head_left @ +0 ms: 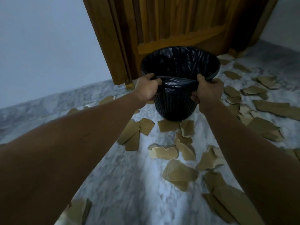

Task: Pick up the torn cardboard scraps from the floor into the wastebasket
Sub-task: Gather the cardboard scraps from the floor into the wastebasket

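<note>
A dark mesh wastebasket (175, 106) lined with a black plastic bag (180, 62) stands on the marble floor in front of a wooden door. My left hand (148, 90) grips the near left of its rim, fingers curled over the bag. My right hand (208, 91) grips the near right of the rim the same way. Several torn brown cardboard scraps (180, 174) lie scattered on the floor in front of and to the right of the basket. The inside of the bag looks dark; I cannot tell what it holds.
A wooden door (178, 23) and its frame stand right behind the basket. A pale wall (48, 38) runs along the left. Grey-white marble floor (129, 184) shows between the scraps; larger cardboard pieces (276, 108) lie at the right.
</note>
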Tool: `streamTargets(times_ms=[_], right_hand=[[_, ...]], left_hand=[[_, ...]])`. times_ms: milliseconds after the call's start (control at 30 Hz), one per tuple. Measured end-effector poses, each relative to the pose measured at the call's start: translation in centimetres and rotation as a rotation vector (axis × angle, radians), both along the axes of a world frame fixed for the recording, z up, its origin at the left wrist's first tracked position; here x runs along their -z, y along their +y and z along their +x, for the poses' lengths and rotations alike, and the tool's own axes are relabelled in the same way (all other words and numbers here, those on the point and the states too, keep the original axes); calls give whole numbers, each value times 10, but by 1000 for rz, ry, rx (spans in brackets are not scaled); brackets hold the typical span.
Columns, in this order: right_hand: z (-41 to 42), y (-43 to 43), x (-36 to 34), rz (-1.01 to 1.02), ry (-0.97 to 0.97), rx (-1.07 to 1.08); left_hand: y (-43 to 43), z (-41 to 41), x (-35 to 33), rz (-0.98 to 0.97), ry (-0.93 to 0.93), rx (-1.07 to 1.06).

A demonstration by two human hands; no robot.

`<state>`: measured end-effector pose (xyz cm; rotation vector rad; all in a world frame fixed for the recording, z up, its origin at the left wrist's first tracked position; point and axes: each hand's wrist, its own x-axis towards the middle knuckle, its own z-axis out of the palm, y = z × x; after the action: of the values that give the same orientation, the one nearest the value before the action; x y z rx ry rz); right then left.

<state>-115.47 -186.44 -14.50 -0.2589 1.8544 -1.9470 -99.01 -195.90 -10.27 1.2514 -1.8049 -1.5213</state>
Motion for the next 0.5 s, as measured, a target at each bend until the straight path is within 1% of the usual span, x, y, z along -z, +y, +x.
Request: streamTargets(times_ms=[100, 167, 200, 267, 300, 367, 433, 467, 500], right_hand=[[15, 5, 11, 57, 46, 66], [43, 14, 18, 122, 77, 39], [53, 16, 26, 196, 84, -18], [73, 14, 37, 387, 88, -212], [93, 16, 28, 454, 99, -315], [135, 14, 13, 531, 160, -464], [171, 4, 6, 623, 235, -590], [187, -1, 2, 629, 257, -635], [203, -10, 0, 601, 232, -705]], left_hand=[[5, 9, -5, -69, -19, 47], [7, 27, -3, -100, -46, 62], [7, 38, 1, -100, -81, 67], [4, 68, 10, -46, -153, 82], [3, 84, 15, -16, -178, 86], [2, 118, 29, -23, -238, 82], [7, 157, 45, -79, -312, 86], [9, 179, 54, -113, -349, 85], [14, 204, 63, -150, -385, 72]])
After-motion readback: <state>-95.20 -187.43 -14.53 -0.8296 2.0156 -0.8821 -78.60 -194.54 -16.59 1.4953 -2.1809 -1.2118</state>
